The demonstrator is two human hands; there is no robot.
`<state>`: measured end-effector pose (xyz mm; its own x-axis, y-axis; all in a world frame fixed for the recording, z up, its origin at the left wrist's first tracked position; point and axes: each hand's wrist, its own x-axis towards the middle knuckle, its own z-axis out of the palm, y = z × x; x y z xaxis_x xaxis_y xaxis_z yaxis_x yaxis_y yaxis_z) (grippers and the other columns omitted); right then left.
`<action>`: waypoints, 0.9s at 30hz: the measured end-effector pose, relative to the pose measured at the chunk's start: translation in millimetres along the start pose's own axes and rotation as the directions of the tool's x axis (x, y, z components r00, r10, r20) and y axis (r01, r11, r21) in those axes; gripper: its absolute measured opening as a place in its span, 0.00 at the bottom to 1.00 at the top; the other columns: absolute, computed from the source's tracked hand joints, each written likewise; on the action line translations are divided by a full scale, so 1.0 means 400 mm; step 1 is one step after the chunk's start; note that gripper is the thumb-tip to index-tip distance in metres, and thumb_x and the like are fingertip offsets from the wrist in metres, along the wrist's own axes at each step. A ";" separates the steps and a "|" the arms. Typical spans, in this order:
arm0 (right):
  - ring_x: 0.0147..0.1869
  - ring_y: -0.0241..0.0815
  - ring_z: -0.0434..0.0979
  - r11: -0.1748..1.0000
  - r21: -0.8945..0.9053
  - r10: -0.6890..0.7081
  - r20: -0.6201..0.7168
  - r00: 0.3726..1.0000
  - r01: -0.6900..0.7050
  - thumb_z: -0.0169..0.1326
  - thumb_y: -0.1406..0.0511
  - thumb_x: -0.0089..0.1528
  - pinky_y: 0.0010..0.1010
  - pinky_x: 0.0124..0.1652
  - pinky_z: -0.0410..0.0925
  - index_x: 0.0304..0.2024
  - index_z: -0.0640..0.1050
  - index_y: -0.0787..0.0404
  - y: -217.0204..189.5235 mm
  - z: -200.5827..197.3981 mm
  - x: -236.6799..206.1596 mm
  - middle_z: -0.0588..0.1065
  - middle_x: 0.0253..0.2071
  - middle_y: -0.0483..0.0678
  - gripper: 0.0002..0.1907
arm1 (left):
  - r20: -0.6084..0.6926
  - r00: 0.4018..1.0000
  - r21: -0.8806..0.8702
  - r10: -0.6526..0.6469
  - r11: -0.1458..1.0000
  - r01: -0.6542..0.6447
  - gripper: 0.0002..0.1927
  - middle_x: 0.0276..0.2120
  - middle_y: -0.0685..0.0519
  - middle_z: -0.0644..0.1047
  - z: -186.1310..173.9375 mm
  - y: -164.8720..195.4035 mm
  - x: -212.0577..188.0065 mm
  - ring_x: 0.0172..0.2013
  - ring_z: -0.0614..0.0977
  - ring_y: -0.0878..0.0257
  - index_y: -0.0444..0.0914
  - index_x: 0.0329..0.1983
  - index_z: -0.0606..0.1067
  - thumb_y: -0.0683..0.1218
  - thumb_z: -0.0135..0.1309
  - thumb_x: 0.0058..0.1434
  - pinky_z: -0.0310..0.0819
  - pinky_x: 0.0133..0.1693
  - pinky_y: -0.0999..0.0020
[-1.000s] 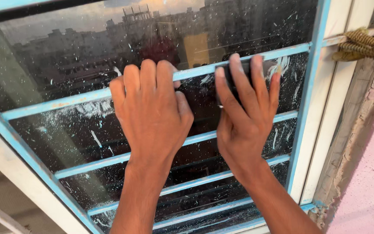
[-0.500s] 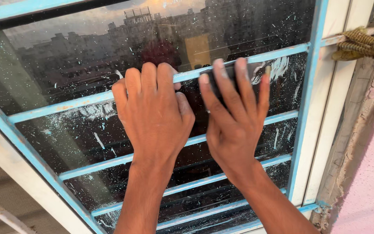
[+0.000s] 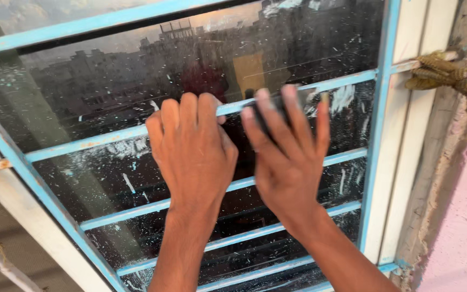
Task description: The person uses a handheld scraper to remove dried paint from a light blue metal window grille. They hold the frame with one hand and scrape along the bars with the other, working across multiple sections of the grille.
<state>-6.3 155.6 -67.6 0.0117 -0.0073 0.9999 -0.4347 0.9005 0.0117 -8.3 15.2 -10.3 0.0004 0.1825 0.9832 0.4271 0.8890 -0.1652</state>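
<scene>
Head view, looking at a window. Both hands lie flat on the dark, paint-flecked glass pane (image 3: 109, 108) behind light blue bars (image 3: 98, 139). Left hand (image 3: 193, 151): fingers pressed together, tips curled over one bar. Right hand (image 3: 287, 157): fingers slightly spread, pressing a small dark flat thing (image 3: 266, 116) against the glass just below the same bar; what it is cannot be told. White paint smears (image 3: 344, 97) sit just beside the right fingertips. A frayed rope knot (image 3: 449, 75) hangs on the white frame (image 3: 406, 135) at right, well apart.
</scene>
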 end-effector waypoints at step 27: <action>0.83 0.50 0.56 0.993 0.057 0.105 -0.098 0.990 -0.100 0.47 0.77 0.65 0.49 0.79 0.36 0.66 0.75 0.50 0.046 -0.006 0.003 0.69 0.72 0.45 0.29 | -0.053 0.998 0.033 -0.027 0.999 0.029 0.08 0.33 0.52 0.67 0.035 0.003 -0.008 0.39 0.69 0.54 0.40 0.36 0.70 0.36 0.57 0.60 0.62 0.50 0.55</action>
<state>-12.1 173.3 -66.0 0.0546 0.1299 0.9900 -0.4840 0.8707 -0.0875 -20.6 21.7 -14.6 0.0365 0.1358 0.9901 0.3967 0.9074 -0.1390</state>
